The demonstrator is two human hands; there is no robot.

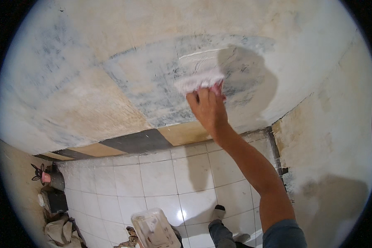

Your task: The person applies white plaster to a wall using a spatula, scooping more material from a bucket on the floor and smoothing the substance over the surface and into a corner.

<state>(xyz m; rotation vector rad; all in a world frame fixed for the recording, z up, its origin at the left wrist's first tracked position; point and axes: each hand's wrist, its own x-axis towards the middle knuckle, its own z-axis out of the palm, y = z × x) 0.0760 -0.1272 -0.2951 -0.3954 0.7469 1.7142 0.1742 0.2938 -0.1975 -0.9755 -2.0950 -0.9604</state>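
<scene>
My right hand [208, 109] reaches up to the wall, its fingers closed round a flat putty spreader [221, 87] with a pinkish-red edge. White putty [199, 79] is heaped along the spreader, against the wall. A fresh smear of putty [204, 58] with a raised ridge lies just above it, over a patchy grey-blue area of wall [157, 70]. The hand hides most of the spreader. Low in the view is a white plastic tub [155, 228] with putty residue inside; what supports it is hidden. My left hand does not show.
Grey and tan bands [136, 143] run along the wall's foot, above a white tiled floor [159, 177]. A side wall [335, 124] meets it at right. At left stand a dark bucket [58, 180], a black box [57, 201] and crumpled cloth [62, 231]. My foot [219, 211] shows below.
</scene>
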